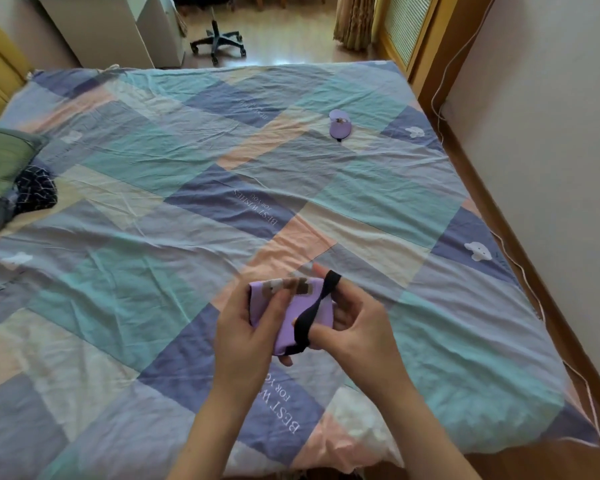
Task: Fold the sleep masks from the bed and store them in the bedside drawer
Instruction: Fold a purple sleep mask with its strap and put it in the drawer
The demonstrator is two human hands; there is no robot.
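The left hand (253,327) grips a folded purple mask (303,313) from its left side, thumb across the front. The right hand (355,322) holds the mask's right edge, with the black strap (314,311) looped over its index finger and thumb and crossing the mask's face. Both hands hold it above the near part of the bed (153,202), over the patchwork sheet. A second mask (340,124), also purple, lies on the far right of the bed, well apart. A green pillow (4,157) rests at the left edge. No drawer is in view.
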